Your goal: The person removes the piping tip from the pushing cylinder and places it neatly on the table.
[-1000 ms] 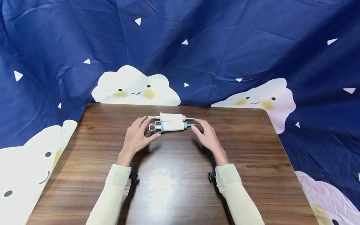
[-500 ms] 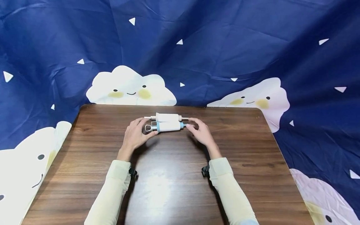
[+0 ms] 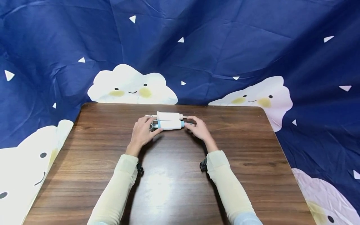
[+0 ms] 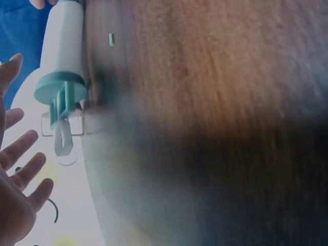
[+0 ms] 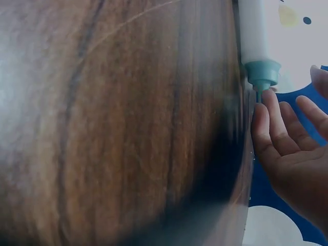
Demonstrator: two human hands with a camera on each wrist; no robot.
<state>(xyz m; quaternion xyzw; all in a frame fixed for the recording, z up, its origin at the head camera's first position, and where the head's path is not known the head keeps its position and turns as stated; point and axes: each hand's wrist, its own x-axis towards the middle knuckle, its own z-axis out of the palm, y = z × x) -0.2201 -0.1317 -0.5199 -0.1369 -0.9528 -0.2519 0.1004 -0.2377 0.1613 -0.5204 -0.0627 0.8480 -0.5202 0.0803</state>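
Two white syringes lie side by side near the table's far edge, nozzles to the right. The nearer, blue-trimmed syringe (image 3: 170, 125) has a blue collar (image 4: 60, 87) and a looped plunger handle (image 4: 63, 137) at its left end. Behind it lies the plain white syringe (image 3: 168, 116). My left hand (image 3: 140, 132) spreads over the handle ends, thumb near the blue collar; the left wrist view shows its fingers apart beside the handle. My right hand (image 3: 200, 128) is at the nozzle ends, its fingertips right at the blue nozzle cap (image 5: 263, 72). Its fingers partly hide both nozzles.
The brown wooden table (image 3: 174, 193) has rounded far corners and a bright glare patch in front. A dark blue curtain (image 3: 202, 40) with clouds hangs behind it. A small black device (image 3: 203, 165) is strapped at the right wrist, another (image 3: 139, 169) at the left.
My left hand has moved right, further over the handles and toward the collar. My right hand has come in leftward over the nozzles. The syringes stay in much the same place.
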